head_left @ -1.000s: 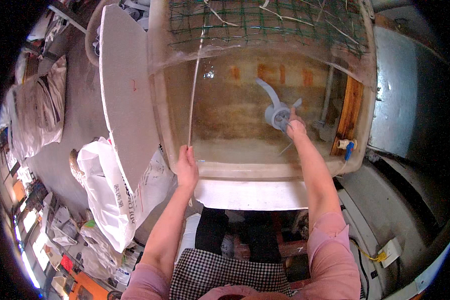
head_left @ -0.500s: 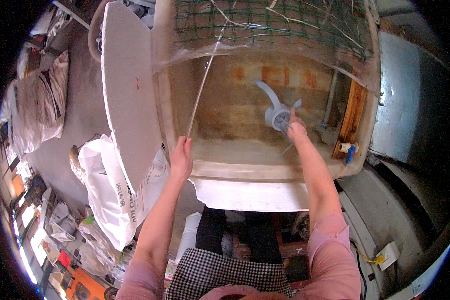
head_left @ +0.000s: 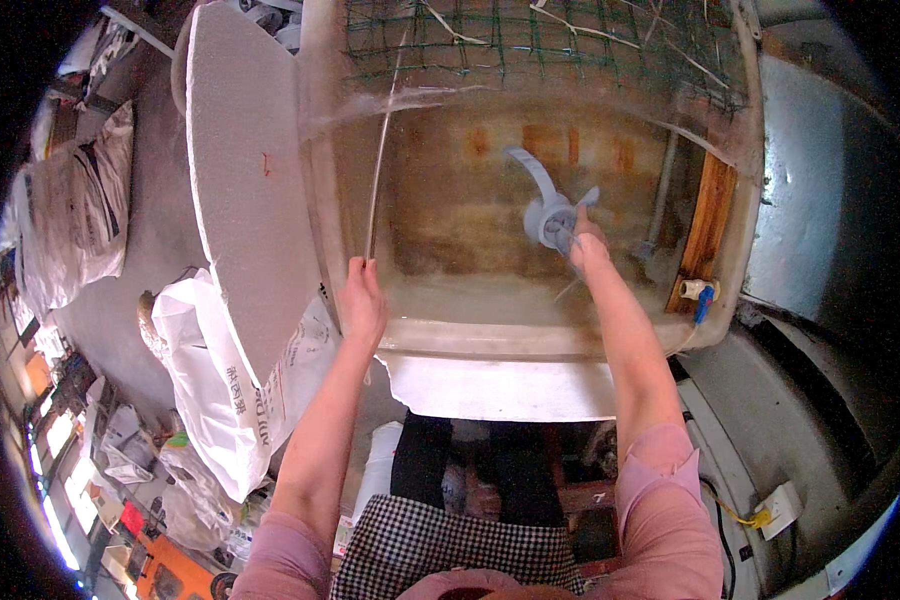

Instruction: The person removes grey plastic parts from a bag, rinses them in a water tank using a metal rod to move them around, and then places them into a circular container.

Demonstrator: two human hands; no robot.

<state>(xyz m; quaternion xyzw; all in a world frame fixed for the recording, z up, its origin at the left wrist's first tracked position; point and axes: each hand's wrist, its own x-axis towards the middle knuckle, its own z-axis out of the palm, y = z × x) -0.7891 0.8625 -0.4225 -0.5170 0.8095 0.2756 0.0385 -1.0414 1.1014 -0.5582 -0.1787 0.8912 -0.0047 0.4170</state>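
A long thin metal rod (head_left: 382,165) is held near its lower end by my left hand (head_left: 363,300), closed over the near left rim of a large pale tank (head_left: 510,338). From there the rod slants away toward the far side. Over the tank's brownish inside, my right hand (head_left: 590,248) is closed on a grey plastic part (head_left: 544,222) with a round hollow hub and curved blades. One long blade points up and left; a shorter one sticks up beside my fingers. A thin stick-like piece shows below the hub, blurred.
Green wire mesh (head_left: 530,45) and clear plastic sheeting cover the tank's far part. A wooden strip (head_left: 708,220) and a blue-handled valve (head_left: 705,298) sit at its right. Pale boards lie left (head_left: 250,150) and in front (head_left: 500,388). A white sack (head_left: 210,370) stands lower left.
The rod has swung left, its far end most, and my left hand has shifted slightly up and left. My right hand and the grey plastic part have moved a little left and turned slightly.
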